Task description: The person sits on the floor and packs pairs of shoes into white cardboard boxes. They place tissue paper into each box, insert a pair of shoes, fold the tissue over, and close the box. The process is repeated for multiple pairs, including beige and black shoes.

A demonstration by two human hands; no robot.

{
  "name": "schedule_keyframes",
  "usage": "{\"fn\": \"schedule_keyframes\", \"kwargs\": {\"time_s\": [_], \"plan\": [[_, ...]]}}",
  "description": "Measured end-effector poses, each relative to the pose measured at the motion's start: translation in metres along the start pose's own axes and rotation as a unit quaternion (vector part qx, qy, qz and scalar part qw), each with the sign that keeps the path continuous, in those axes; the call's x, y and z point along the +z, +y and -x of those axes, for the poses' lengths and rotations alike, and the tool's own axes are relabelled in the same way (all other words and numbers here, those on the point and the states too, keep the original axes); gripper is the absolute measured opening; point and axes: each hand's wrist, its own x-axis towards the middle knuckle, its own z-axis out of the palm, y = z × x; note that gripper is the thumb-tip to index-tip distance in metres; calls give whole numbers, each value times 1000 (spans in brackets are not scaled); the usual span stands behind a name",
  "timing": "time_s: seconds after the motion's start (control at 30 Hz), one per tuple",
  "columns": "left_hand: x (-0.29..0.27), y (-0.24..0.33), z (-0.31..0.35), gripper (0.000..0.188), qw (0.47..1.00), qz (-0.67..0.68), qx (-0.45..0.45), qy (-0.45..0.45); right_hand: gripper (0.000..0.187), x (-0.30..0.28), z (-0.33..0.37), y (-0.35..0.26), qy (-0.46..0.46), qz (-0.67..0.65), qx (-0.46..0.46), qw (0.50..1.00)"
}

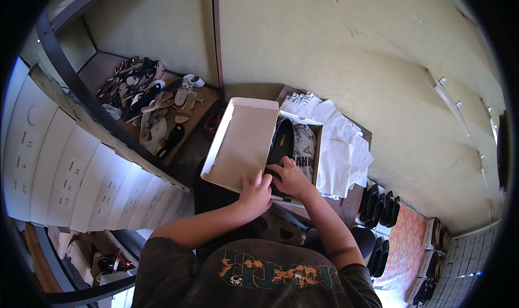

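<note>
In front of me a white shoebox (317, 146) stands with its lid (246, 140) swung out to the left, brown inside facing up. Inside the box lies a black shoe (282, 140) with a small gold-coloured mark in it, beside white printed tissue paper (304, 146). My left hand (255, 193) has its fingers bent over the near edge of the lid, close to the box; its thumb side is partly hidden. My right hand (292, 179) reaches into the near end of the box, its fingers closed at the near end of the black shoe.
White paper sheets (335, 162) lie spread right of the box. Stacked white shoeboxes (89, 186) line the left side. Behind them, a shelf (189, 125) bears piled sandals and shoes (157, 100). Pairs of black shoes (378, 206) stand at lower right by a patterned pink cloth (406, 227).
</note>
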Motion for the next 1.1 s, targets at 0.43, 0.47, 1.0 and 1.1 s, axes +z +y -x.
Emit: {"fn": "schedule_keyframes", "kwargs": {"time_s": [0.43, 0.47, 1.0, 1.1], "plan": [[-1, 1, 1, 39, 1000, 7, 8, 1, 52, 12, -3, 9, -1, -71, 18, 997], [-2, 0, 0, 39, 1000, 9, 12, 3, 51, 11, -5, 13, 12, -85, 1, 996], [-4, 0, 2, 36, 1000, 26, 4, 5, 45, -6, -3, 14, 5, -109, 38, 993], [-4, 0, 2, 37, 1000, 23, 4, 8, 47, -8, -2, 15, 7, -121, 35, 992]]}}
